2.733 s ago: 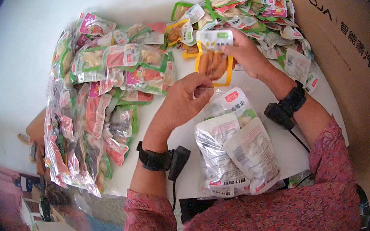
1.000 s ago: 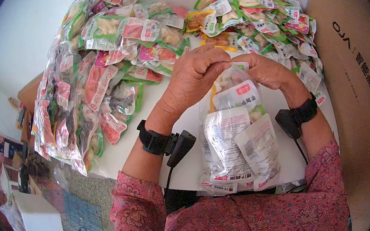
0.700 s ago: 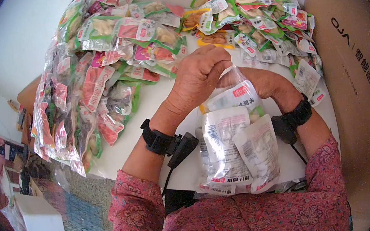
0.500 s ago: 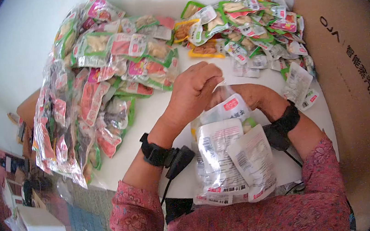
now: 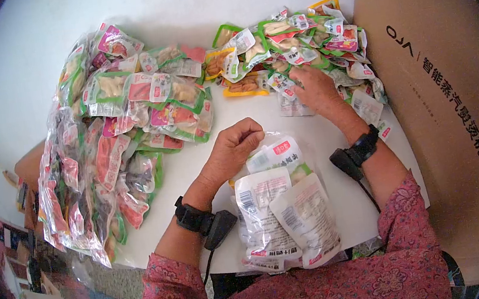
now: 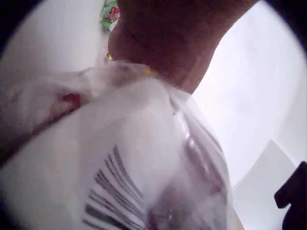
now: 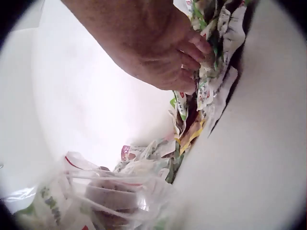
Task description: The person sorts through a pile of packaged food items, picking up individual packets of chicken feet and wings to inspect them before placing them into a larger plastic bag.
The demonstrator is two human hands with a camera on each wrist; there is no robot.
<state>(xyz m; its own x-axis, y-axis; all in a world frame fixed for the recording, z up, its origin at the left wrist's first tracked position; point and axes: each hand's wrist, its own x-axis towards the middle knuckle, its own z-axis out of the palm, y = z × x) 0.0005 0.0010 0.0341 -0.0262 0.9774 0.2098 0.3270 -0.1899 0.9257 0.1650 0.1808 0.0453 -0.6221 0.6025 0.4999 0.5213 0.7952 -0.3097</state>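
Observation:
My left hand (image 5: 233, 155) pinches the top of a clear plastic bag (image 5: 310, 151) at the table's near edge. Inside the bag are several white-backed food packets (image 5: 304, 216), and a yellow edge shows at its left side. Close up in the left wrist view, a barcoded packet (image 6: 144, 115) fills the bag below the hand (image 6: 163, 38). Over at the right pile of snack packets (image 5: 298, 40), my right hand (image 5: 319, 93) reaches in, thumb and forefinger apart beside a white-and-green packet (image 5: 283, 86). The right wrist view shows its fingers (image 7: 188, 62) against the packets.
On the left lies a big heap of filled clear bags (image 5: 122, 122). A tall brown cardboard box (image 5: 447, 184) stands along the white table's (image 5: 182, 216) right side. A yellow-edged packet (image 5: 246, 84) lies at the right pile's front.
The right hand held a yellow-edged packet, then went into the bag; now it is out, at the right pile, without that packet. The left hand still holds the bag's top.

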